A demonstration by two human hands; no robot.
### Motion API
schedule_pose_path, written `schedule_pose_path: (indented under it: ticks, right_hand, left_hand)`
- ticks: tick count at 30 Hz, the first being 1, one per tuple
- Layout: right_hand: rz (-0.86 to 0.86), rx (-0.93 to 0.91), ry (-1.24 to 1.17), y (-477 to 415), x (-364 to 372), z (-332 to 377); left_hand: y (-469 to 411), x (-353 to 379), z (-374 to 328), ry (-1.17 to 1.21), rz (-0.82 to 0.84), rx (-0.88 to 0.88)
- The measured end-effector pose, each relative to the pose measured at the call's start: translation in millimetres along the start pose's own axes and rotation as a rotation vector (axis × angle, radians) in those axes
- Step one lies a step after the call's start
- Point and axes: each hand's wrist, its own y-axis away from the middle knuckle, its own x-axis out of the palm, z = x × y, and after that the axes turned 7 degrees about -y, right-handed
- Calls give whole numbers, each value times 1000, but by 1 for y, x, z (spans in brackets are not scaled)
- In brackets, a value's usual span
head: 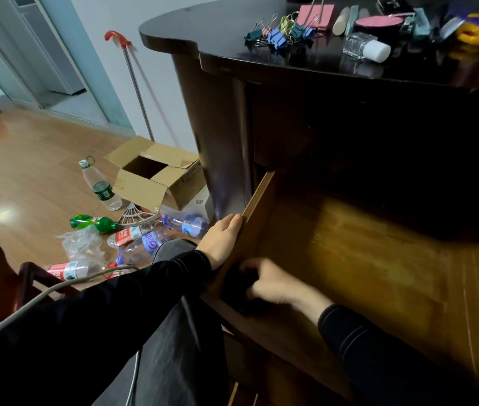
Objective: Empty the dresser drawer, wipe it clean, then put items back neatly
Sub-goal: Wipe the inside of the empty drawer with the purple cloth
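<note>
The drawer (364, 259) is standing pulled far out of the dresser (217, 136), its wooden floor showing bare. The left hand (220, 238) is hooking over the top edge of the drawer's left wall, thumb outside and fingers out of sight behind the board, so it is gripping that wall and steadying it. The right hand (273, 284) is working down in the near left corner, blurred, fingers bunching round a dark cloth (237, 291) and pressing it to the drawer floor. I'm reading this as the wiping step, with the refill not yet begun.

Now the risks. The drawer is hanging a long way out, and a hard downward scrub in that front corner is loading it where it looks least supported; if the left hand is slackening, it may tip or come right out. The back of the drawer is lying in deep shadow, so dust there is easily getting missed. On top of the dresser the binder clips (279, 33) and a glass bottle (364, 48) lying on its side are waiting near the front edge. Any jolt is risking that bottle rolling off into the drawer, or down to the floor among the plastic bottles (102, 186)
</note>
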Motion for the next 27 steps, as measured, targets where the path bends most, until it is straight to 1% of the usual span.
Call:
schedule_pose_path:
  ticks: [1,2,3,6,8,10,12,13,14,15,18,19,20,21,24,25,27]
  right_hand:
    - [40,-3,79,-2,3,0]
    - [56,-24,87,-2,1,2]
    - [54,-63,34,0,-5,6]
    - [18,-184,-227,11,-22,17]
    - [-10,-187,-322,15,-24,15]
    - [-48,-105,-218,10,-13,8]
    - [17,-40,5,5,0,6]
    - [56,-35,75,4,3,6]
    - [76,-46,78,4,1,8]
    - [69,-67,23,6,-4,11]
    - [-2,-135,-242,11,-19,17]
    - [-22,-133,-295,12,-20,16]
    - [-41,-112,-292,11,-18,13]
    - [-48,-72,-239,10,-13,10]
    - [33,10,28,4,7,6]
    - [51,7,49,4,6,6]
    - [51,-37,-45,7,-4,10]
  left_hand:
    - [-1,0,0,-1,7,-7]
    - [-1,0,1,3,13,-11]
    - [-1,0,1,9,15,-9]
    - [-1,1,3,33,1,23]
    - [-1,1,3,33,-18,33]
    - [0,2,3,14,-26,33]
    - [3,1,1,-10,-27,29]
    - [4,0,0,-12,-24,28]
    - [4,0,0,-5,-24,31]
    - [4,-1,0,5,-26,38]
    - [3,-1,-1,18,-12,63]
    - [2,0,0,14,-6,64]
    - [2,-1,0,10,-8,62]
    - [2,-1,-1,5,-9,60]
    - [3,-2,-2,-19,-6,56]
    - [3,-2,-2,-19,-3,53]
    - [2,-1,-1,3,-3,50]
